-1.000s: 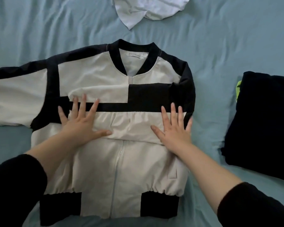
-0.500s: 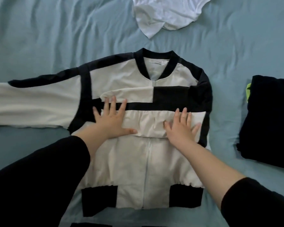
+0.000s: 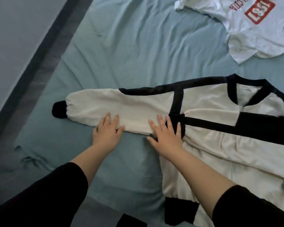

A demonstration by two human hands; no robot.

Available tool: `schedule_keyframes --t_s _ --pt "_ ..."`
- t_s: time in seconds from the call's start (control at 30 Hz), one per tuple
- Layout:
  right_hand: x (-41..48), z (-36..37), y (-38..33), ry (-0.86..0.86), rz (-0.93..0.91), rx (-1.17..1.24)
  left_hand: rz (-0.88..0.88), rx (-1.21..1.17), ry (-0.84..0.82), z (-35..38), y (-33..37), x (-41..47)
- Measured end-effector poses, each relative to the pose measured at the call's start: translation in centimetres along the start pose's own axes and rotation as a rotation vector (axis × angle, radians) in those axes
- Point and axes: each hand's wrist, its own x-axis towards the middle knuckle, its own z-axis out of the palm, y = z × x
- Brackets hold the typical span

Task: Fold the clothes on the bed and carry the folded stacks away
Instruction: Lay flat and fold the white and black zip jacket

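From the head camera, your jacket (image 3: 211, 128) lies front-up on the blue sheet (image 3: 138, 46), filling the frame from 3 to 5 o'clock, with its one outstretched sleeve (image 3: 118, 108) running toward 9 o'clock and ending in a black cuff (image 3: 59, 109). Your left hand (image 3: 107, 131) rests open and flat on the sleeve's near edge around the middle; your right hand (image 3: 166, 135) lies open, fingers spread, at the armpit where sleeve meets body. Neither hand grips anything. The step looks like folding this sleeve across the chest, so pin the shoulder seam with your right hand as the hinge, slide your left toward the cuff, pinch it and sweep it over toward 3 o'clock. The other sleeve appears already laid across. A white shirt (image 3: 252, 25) waits unfolded at 1 o'clock.
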Motion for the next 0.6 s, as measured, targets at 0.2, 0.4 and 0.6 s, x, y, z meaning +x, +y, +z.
schedule_keyframes --t_s 0.2,0.4,0.6 --pt "3.2 0.4 -5.6 -0.299 0.041 0.052 -0.444 -0.774 0.091 -0.8 -6.3 0.9" --pt "3.5 0.4 -4.5 -0.331 0.023 -0.012 -0.634 -1.677 0.236 -0.8 -5.4 3.6" --pt "4.6 -0.1 -3.9 -0.423 0.048 0.107 -0.439 -1.508 0.367 -3.3 -4.4 3.7"
